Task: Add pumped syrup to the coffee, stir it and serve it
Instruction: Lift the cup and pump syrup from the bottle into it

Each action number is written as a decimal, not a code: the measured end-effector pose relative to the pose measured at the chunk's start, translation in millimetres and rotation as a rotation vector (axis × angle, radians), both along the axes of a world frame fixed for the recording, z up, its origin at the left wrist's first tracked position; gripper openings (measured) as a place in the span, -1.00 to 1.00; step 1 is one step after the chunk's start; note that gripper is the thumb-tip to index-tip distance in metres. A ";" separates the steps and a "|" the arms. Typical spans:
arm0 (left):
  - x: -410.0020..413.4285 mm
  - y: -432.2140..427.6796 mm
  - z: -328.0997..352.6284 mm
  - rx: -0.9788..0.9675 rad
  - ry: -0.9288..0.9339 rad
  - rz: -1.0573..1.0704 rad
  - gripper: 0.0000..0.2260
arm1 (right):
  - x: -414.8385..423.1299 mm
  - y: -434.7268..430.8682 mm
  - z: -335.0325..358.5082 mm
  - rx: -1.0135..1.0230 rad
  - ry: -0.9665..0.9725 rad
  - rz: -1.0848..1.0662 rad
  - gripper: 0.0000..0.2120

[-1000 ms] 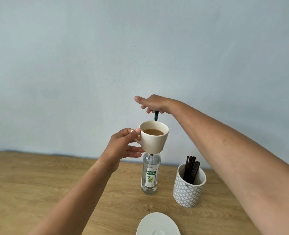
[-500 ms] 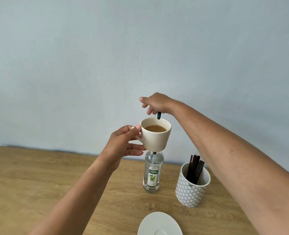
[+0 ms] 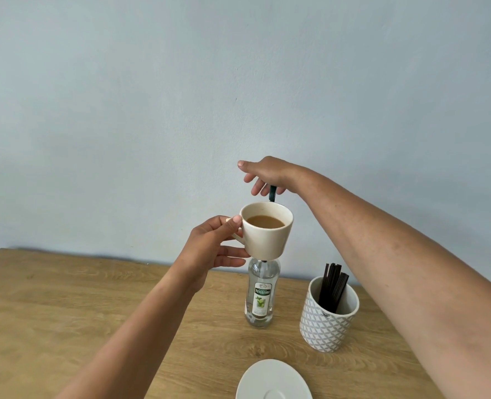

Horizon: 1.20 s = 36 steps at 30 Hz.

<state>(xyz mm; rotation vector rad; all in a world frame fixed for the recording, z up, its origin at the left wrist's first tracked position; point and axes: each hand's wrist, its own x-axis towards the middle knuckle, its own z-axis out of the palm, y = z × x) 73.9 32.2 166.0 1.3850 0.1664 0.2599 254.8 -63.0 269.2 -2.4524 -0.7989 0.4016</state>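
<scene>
My left hand [image 3: 209, 249] holds a cream cup [image 3: 267, 237] of light-brown coffee by its handle, lifted in the air in front of a clear syrup bottle [image 3: 261, 295] with a green label. The cup hides the bottle's neck. My right hand [image 3: 267, 175] rests palm down on the dark green pump head [image 3: 272, 193], whose spout hangs just above the cup's far rim. The fingers of that hand are spread. No syrup stream is visible.
A white patterned pot [image 3: 327, 318] with several dark stir sticks [image 3: 332, 286] stands right of the bottle. A white saucer [image 3: 273, 381] lies at the wooden table's [image 3: 65, 306] near edge. A pale blue wall is close behind.
My right hand has risen slightly on the pump and its fingers have spread. The cup stays under the spout; the camera has shifted a little.
</scene>
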 end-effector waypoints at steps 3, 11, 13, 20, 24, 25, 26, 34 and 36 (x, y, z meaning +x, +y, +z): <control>1.3 0.8 0.8 0.004 -0.001 -0.004 -0.78 | 0.9 0.5 -5.0 0.049 0.006 -0.012 -0.43; 2.3 1.3 4.0 0.008 -0.005 -0.003 -0.78 | -2.9 0.6 -7.5 0.038 -0.003 -0.016 -0.40; 1.2 0.9 4.7 0.010 -0.002 -0.006 -0.79 | -5.2 -1.3 -2.3 0.020 0.003 -0.017 -0.36; -0.1 -1.1 5.7 0.017 0.011 -0.003 -0.78 | -9.4 -1.5 6.6 -0.024 -0.009 0.002 -0.34; 1.7 -1.1 4.8 0.016 0.012 -0.001 -0.78 | -6.8 -1.6 0.3 0.014 -0.006 -0.010 -0.38; 2.1 -1.2 4.3 0.017 0.014 -0.002 -0.78 | -6.2 -1.7 -1.4 0.027 -0.005 -0.014 -0.39; 2.6 -1.3 3.8 0.016 0.014 -0.004 -0.78 | -5.6 -1.6 -3.1 0.039 -0.003 -0.016 -0.39; 3.2 -2.8 1.4 0.009 0.021 -0.003 -0.78 | -5.9 -1.4 -7.1 0.035 0.017 -0.008 -0.38; 2.2 -2.0 1.6 0.009 0.022 0.001 -0.77 | -6.6 -2.1 -4.8 0.017 0.019 -0.006 -0.36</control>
